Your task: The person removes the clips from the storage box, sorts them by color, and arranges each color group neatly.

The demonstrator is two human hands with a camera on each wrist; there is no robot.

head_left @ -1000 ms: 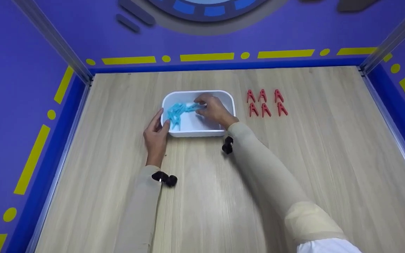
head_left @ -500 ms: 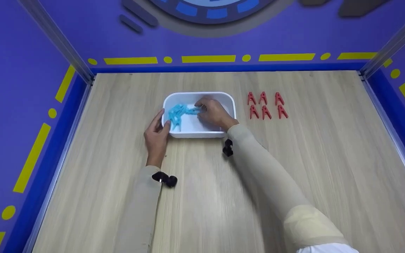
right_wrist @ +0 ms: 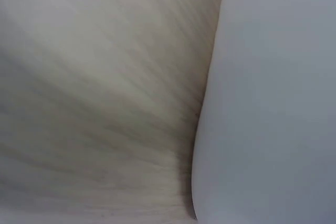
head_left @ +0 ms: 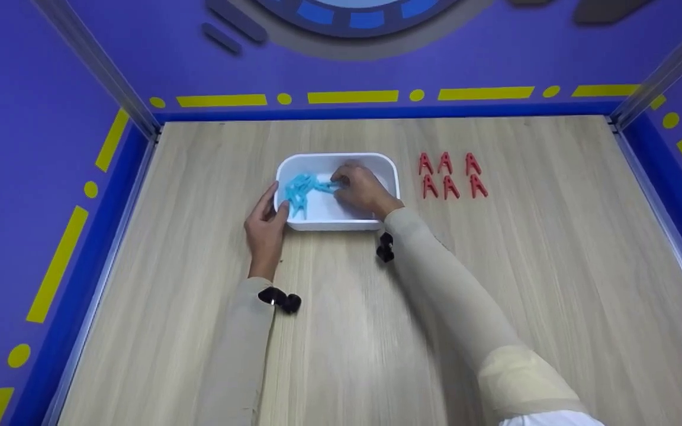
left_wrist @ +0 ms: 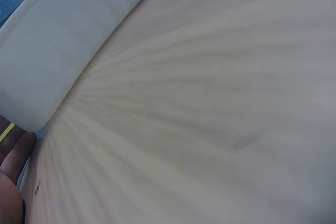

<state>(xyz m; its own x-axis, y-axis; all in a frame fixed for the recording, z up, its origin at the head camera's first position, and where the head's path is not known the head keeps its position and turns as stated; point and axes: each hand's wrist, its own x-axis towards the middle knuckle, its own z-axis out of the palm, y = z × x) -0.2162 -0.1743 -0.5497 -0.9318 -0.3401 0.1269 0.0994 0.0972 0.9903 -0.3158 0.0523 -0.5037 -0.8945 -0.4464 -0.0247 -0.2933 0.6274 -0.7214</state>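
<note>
A white rectangular bin (head_left: pixel 341 225) holds a loose pile of light blue clips (head_left: pixel 298 188) toward its left side. My left hand (head_left: pixel 266 234) grips the bin's left end, thumb over the near left corner. Inside the bin, my right hand (head_left: pixel 363 188) pinches a blue clip (head_left: pixel 325 187) at the right edge of the pile; its fingertips partly cover that clip. The left wrist view has the bin's outer wall (left_wrist: pixel 63 40) and part of my left hand (left_wrist: pixel 11 166). In the right wrist view the bin's wall (right_wrist: pixel 268 103) fills the right side, and no fingers show.
Several red clips (head_left: pixel 450 187) lie in two rows on the wooden table (head_left: pixel 341 331), right of the bin. Blue-purple panels with yellow markings (head_left: pixel 353 96) stand behind the table and along both sides.
Both hands keep nearly the same places at the bin. The head view has shifted slightly.
</note>
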